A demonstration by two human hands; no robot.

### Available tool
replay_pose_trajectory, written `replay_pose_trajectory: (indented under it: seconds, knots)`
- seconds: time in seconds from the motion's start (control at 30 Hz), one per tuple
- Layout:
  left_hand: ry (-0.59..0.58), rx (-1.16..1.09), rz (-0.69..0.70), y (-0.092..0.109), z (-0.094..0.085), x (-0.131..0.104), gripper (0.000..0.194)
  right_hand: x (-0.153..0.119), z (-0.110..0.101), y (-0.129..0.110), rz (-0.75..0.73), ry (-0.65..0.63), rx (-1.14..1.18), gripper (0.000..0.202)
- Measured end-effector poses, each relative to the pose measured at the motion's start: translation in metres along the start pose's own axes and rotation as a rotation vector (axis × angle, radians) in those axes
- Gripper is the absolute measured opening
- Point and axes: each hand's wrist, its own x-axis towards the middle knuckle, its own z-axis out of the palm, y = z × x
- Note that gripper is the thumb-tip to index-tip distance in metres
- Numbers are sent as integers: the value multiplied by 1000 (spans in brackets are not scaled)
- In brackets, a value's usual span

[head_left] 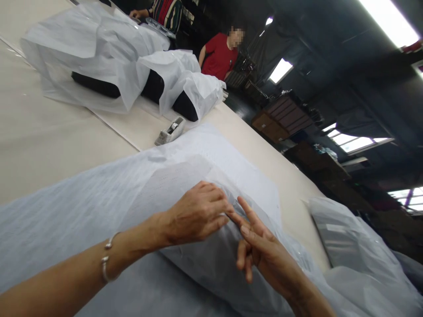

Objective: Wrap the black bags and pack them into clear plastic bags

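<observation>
My left hand point(201, 211), with a silver bracelet point(105, 259) on the wrist, has its fingers curled together. Their tips meet the fingertips of my right hand point(261, 242). On the right, the thumb presses against a finger, another finger points out, and the others are bent. Whatever lies between the fingertips is too small to make out. Beneath both hands is a bundle in thin translucent wrapping point(211, 259). It rests on a whitish sheet point(82, 211) spread over the table.
A tape dispenser point(170, 131) stands beyond the sheet on the cream table point(59, 145). Farther back lie several dark items in translucent bags point(109, 53). More bagged goods point(350, 237) are at the right. A person in a red shirt point(220, 57) and another in a striped top point(167, 15) are behind.
</observation>
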Motion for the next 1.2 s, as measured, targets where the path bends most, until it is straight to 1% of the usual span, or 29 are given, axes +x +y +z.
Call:
replay_pose_trajectory:
  seconds: [0.07,0.13,0.2,0.3,0.37,0.43,0.47,0.5,0.53,0.6,0.63,0.7,0.77,0.8,0.87,0.93,1.03,1.1,1.2]
  knots:
    - [-59,63,93,5,7,-10,22,0,0,1,-2,-7,-3,80]
    - [-84,105,121,6,15,-17,28,0,-1,1,-1,-19,1,80]
    - [-74,121,123,4,21,-20,27,0,-1,2,8,-27,1,80]
    - [-40,137,142,3,23,-21,25,-1,-1,0,31,-32,-48,82]
    - [-29,163,146,3,22,-21,25,-2,0,-4,34,-8,-202,81]
    - [-27,189,146,3,22,-22,25,-3,-1,-11,-2,22,-524,72]
    - [-24,198,149,3,23,-22,24,-2,-3,-15,-56,26,-741,66]
    - [-13,202,154,2,24,-23,24,-1,-6,-18,-142,22,-975,59]
    - [-3,203,161,2,25,-24,23,1,-9,-22,-260,8,-1210,55]
    - [12,208,167,1,27,-25,21,9,-20,-31,-549,-51,-1627,55]
    - [16,213,167,1,28,-25,21,14,-27,-36,-687,-98,-1786,57]
    - [22,221,162,1,29,-26,20,26,-41,-48,-903,-238,-1995,55]
    - [35,227,160,2,28,-26,18,39,-53,-58,-1062,-376,-2079,48]
    - [40,226,163,2,28,-26,17,45,-58,-61,-1125,-419,-2090,46]
    - [42,225,168,2,27,-26,16,53,-63,-64,-1216,-455,-2078,44]
    - [41,228,172,2,27,-24,16,58,-64,-64,-1261,-444,-2027,43]
    - [37,214,164,1,28,-23,16,61,-68,-62,-1290,-411,-1969,43]
    - [24,188,156,1,29,-24,16,65,-80,-64,-1286,-361,-1981,44]
    - [21,165,141,1,28,-25,15,73,-106,-69,-1255,-222,-2029,48]
